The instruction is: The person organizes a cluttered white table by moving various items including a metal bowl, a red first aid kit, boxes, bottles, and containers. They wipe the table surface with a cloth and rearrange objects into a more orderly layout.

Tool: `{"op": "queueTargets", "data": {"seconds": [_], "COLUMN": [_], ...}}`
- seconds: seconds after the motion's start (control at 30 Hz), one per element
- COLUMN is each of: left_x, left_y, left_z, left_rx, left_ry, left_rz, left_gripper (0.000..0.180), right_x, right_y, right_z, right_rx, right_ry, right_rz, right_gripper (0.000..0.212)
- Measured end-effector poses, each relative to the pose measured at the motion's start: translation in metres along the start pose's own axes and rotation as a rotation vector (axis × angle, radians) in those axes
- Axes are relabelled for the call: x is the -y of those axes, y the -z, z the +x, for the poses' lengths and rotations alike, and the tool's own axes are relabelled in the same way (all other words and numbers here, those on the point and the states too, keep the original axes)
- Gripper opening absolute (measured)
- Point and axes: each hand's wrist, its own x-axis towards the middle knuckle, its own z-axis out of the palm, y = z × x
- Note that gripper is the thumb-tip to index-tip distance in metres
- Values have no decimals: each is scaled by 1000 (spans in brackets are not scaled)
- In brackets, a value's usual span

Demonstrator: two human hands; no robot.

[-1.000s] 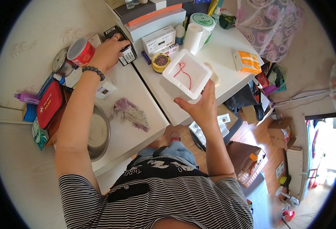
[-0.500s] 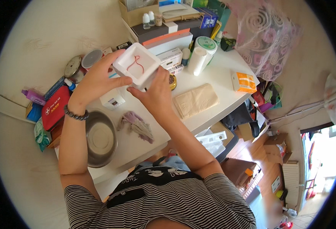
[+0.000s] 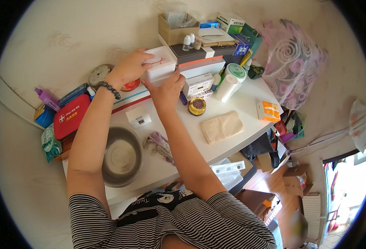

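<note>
A small open white box with a thin red cord inside is at the back of the table, beside a stack of flat boxes. My left hand, with a dark bead bracelet on the wrist, grips its left side with bent fingers. At the near right corner, my right hand has its fingers along the side and its thumb on the near face. What lies directly under the box is partly hidden. Just behind my left hand are a round tin and a red round container.
A metal bowl, a crumpled cloth and a small white box are nearest me. To the right are a gold round jar, folded beige cloth, white roll and orange box. A red pouch lies left.
Both hands have carried the white box away from me to the back of the table, beside the stacked flat boxes. The whole view has shifted slightly, uncovering the gold jar.
</note>
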Motion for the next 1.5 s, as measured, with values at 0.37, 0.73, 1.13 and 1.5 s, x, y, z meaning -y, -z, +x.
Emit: {"op": "queueTargets", "data": {"seconds": [0.37, 0.73, 1.13, 1.5], "left_x": [6, 11, 25, 29], "left_y": [-4, -2, 13, 13], "left_z": [5, -8, -18, -16], "left_rx": [29, 23, 124, 88], "left_ry": [-27, -39, -40, -42], "left_rz": [-89, -282, -317, -145], "left_gripper": [29, 32, 32, 33], "right_x": [-29, -30, -36, -70], "right_y": [-1, -21, -28, -52], "right_z": [-1, -28, -21, -21], "right_rx": [-22, 360, 713, 731], "right_ry": [135, 174, 63, -120], "right_rz": [-7, -38, 72, 231], "right_gripper": [57, 34, 55, 48]}}
